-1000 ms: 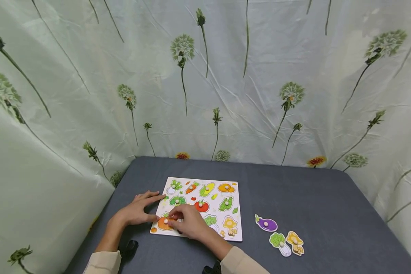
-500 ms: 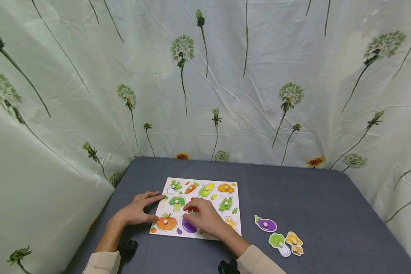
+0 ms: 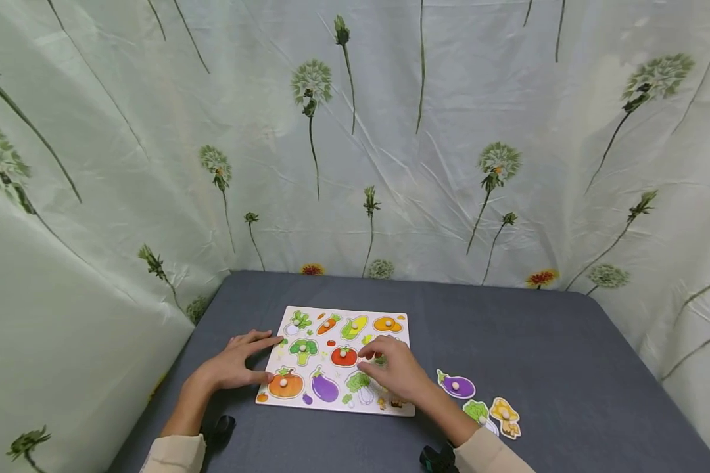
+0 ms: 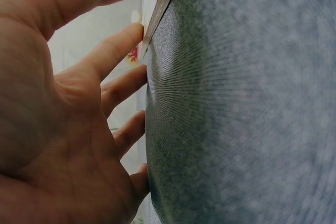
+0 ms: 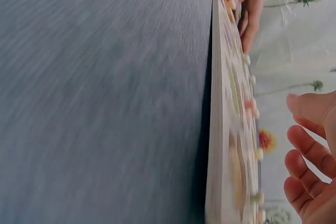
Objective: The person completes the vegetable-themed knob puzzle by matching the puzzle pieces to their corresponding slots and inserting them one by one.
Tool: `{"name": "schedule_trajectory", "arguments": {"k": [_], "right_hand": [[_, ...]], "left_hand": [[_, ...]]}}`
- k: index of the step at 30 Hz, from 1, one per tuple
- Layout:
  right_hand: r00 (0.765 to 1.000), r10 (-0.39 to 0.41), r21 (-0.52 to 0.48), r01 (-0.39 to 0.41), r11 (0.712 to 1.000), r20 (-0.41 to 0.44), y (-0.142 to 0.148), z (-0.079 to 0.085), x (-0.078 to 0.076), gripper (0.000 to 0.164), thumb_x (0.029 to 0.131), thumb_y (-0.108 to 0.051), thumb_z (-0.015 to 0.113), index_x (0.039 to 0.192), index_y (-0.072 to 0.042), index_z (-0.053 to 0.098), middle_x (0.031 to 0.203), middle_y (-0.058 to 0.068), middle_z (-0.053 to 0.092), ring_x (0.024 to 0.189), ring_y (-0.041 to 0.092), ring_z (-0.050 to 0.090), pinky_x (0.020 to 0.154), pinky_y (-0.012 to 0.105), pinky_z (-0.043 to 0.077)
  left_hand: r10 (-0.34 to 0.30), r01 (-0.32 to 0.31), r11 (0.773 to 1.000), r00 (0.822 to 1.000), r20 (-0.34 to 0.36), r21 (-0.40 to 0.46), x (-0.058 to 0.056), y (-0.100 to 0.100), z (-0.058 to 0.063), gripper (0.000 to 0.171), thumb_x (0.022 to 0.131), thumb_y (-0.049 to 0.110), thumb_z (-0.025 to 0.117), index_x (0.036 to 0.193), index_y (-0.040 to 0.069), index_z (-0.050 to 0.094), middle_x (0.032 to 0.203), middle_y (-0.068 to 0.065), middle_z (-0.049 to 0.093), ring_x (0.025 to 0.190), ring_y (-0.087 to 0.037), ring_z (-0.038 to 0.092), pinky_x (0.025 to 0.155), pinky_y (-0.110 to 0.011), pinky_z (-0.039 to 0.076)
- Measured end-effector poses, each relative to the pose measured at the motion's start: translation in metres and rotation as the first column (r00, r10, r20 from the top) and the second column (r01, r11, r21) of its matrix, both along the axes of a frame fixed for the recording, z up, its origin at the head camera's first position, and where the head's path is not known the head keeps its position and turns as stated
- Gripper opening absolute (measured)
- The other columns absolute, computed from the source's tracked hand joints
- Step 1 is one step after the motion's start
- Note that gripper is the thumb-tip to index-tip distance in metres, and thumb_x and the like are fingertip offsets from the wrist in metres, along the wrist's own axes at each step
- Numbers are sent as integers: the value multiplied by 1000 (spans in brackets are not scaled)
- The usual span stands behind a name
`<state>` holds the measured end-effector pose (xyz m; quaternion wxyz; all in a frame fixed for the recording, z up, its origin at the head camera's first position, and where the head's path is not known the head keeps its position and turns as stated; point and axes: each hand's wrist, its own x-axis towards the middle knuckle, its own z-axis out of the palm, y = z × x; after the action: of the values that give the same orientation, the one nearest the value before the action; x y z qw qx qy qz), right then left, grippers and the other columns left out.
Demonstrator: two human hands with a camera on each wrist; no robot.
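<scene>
A white vegetable knob-puzzle board (image 3: 322, 358) lies on the table. My left hand (image 3: 236, 361) is spread at its left edge, thumb and index finger touching the board; the left wrist view shows the other fingers (image 4: 128, 90) resting on the cloth. Above the board's right part hovers my right hand (image 3: 396, 371), fingers loosely bent and nothing between them; it covers part of the green leafy vegetable and mushroom places. The pumpkin piece (image 3: 284, 383) sits in its place with its knob up. The eggplant place (image 3: 324, 387) beside it shows only its printed picture, without a knob.
To the board's right lie a loose eggplant piece (image 3: 457, 386), a bok choy piece (image 3: 476, 412) partly behind the right forearm, and a mushroom piece (image 3: 505, 414). Dark grey cloth covers the table (image 3: 509, 335). A flower-print curtain (image 3: 355, 164) hangs behind and at the left.
My right hand has let go of the pumpkin piece's knob and moved right across the board, uncovering the pumpkin and eggplant places. The left hand has stayed at the board's edge.
</scene>
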<state>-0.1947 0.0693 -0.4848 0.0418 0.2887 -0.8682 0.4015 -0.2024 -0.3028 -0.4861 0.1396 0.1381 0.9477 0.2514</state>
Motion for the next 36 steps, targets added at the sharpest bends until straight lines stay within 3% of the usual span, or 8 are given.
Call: {"name": "schedule_trajectory", "arguments": {"k": [11,19,36], "right_hand": [[992,-123,46,125,991,-30,58,2,5,14,87,-18,83,101,-17,79,93,-8,71,87,17,62,73,30,51],[971,-233,77,236,969,-47,98,5,9,18,87,-21,83,105,-18,79,95,-15,68,89,13,61,73,30,49],[947,-322,124,322,939,-20,143,-11,16,16,86,-22,84,102,-19,80,95,-14,71,92,12,65,81,36,54]], "left_hand": [[-12,12,1000,1000,5,3,0,-1,0,85,80,48,80,154,20,50,163,-21,37,152,-57,18,116,-77,7],[-25,25,1000,1000,-6,16,-1,-1,2,83,81,47,80,154,19,51,162,-23,37,151,-58,18,115,-77,7],[-8,8,1000,1000,10,15,1,-1,0,82,81,45,79,154,20,50,164,-21,36,152,-57,15,116,-77,6]]}}
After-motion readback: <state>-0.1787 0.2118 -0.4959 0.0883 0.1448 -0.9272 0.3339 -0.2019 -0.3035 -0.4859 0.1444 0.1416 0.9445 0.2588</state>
